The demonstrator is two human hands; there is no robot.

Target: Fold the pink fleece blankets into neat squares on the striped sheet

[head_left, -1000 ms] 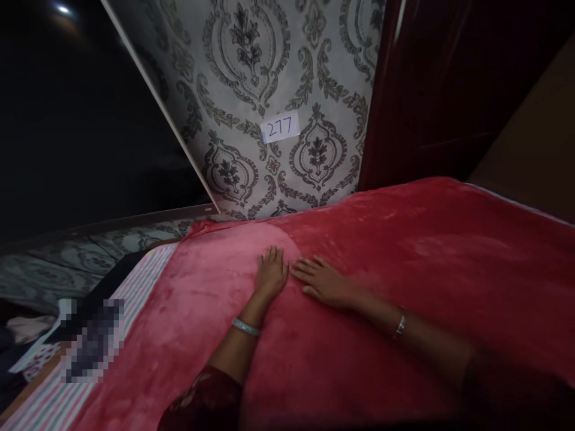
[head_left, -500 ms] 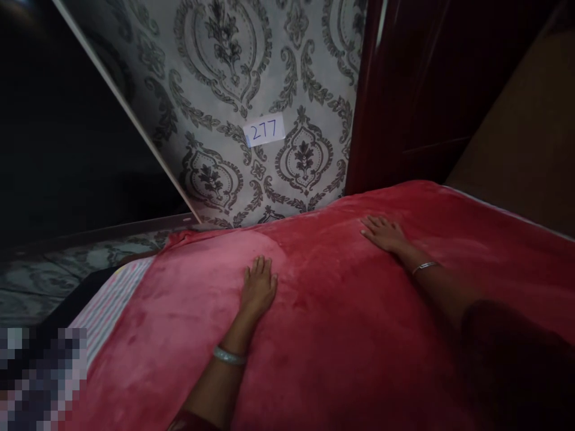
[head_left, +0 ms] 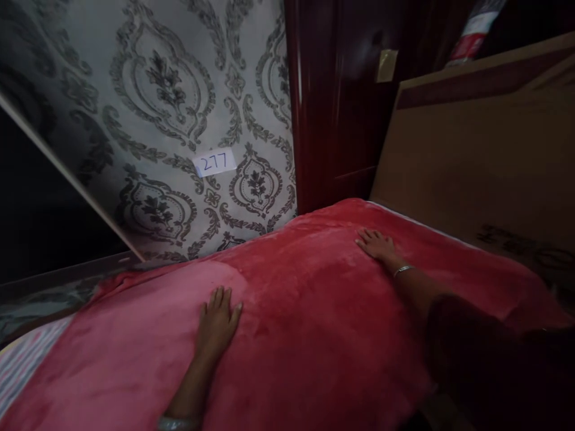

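A plush red blanket [head_left: 305,311] with a paler pink patch on its left side is spread over a bed-like surface. My left hand [head_left: 218,323] lies flat on it, palm down with fingers spread, beside the edge of the pink patch. Farther right and closer to the back edge, my right hand [head_left: 377,245] also rests palm down, its fingers stretched out. Neither hand grips the cloth. Each wrist wears a silver bangle. At the lower left, striped fabric [head_left: 29,359] shows beyond the blanket's edge.
Behind the blanket stands a patterned wall [head_left: 175,120] with a paper label [head_left: 214,162] reading 277. A dark red door [head_left: 336,120] adjoins it. Along the right side leans a large cardboard panel [head_left: 476,161], with a bottle [head_left: 476,33] above it. A dark panel [head_left: 40,203] stands at left.
The view has swung right, bringing more of the cardboard and the bottle into sight. My right hand has slid rightward over the blanket; my left hand stays by the pink patch. Both remain flat.
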